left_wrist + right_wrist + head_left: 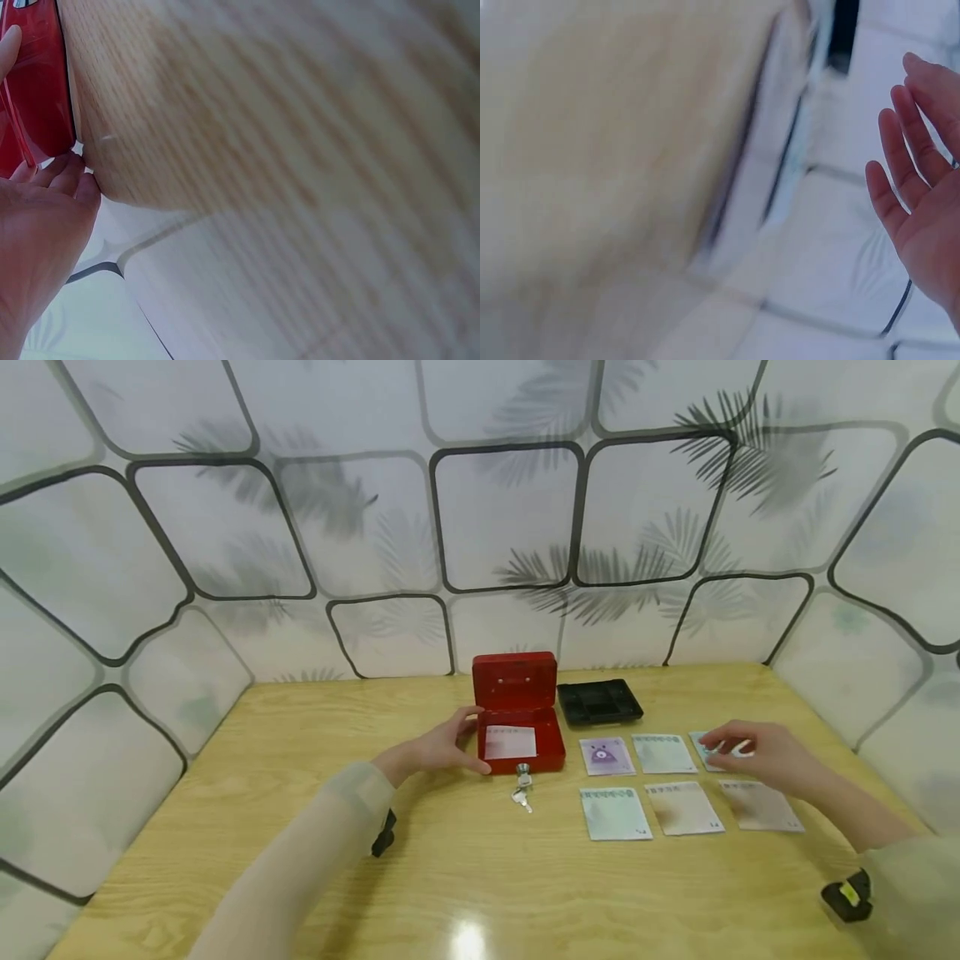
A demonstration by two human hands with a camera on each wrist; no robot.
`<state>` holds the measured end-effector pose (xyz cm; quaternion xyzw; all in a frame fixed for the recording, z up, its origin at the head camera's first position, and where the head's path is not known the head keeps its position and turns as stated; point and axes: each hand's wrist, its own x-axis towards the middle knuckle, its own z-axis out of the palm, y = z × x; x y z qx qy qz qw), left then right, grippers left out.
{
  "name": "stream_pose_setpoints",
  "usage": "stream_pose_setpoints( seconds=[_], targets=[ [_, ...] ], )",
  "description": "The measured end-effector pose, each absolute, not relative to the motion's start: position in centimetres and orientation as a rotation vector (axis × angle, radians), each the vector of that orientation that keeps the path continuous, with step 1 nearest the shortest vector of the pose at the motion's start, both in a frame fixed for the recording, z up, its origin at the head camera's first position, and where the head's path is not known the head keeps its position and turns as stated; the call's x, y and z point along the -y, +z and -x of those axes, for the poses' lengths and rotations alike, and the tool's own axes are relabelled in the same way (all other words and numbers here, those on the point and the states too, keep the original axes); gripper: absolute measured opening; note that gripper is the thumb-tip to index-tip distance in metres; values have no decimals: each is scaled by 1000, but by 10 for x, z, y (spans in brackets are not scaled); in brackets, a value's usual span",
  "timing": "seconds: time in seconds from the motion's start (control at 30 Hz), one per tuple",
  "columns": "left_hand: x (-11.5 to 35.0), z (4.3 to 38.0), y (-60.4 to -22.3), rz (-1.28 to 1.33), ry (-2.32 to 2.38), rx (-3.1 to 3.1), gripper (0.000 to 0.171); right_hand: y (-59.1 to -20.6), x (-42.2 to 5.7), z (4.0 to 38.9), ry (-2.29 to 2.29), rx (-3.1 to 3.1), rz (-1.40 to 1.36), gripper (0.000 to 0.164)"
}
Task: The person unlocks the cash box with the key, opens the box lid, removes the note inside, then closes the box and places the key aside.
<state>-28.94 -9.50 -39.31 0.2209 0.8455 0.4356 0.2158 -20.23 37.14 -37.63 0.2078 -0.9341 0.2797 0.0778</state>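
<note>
A small red cash box (551, 743) stands on the table with its lid raised. A pale printed sheet (510, 742) lies inside it. My left hand (448, 743) grips the box's left side, thumb at the front corner and fingers towards the back; the left wrist view also shows the hand (49, 217) against the red side. My right hand (765, 755) is over the blue square paper (701, 747) at the back right, partly covering it. In the right wrist view this hand (926, 172) holds nothing, its fingers extended and slightly bent.
Several square printed papers lie in two rows right of the box, including a purple monster one (606, 757) and a green one (615, 814). A black compartment tray (600, 702) lies behind them. Keys (522, 797) hang from the box's lock. A patterned curtain (510, 518) borders the table.
</note>
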Motion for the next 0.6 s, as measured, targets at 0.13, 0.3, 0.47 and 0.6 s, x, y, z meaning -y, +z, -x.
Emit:
stream_pose_setpoints(
  seconds=[0.13, 0.3, 0.47, 0.6],
  targets=[
    [96, 287, -393, -607, 1203, -2344, 95, -369, -334, 213, 910, 2800, -729, 25],
    [97, 286, -391, -606, 1211, -2355, 94, -366, -283, 233, 1045, 2792, -842, 29],
    [97, 286, -391, -596, 1211, -2355, 94, -367, -232, 255, 1163, 2771, -927, 32],
    [95, 285, -392, -608, 1217, -2347, 94, -371, -198, 271, 1191, 2820, -909, 34]
  ],
)
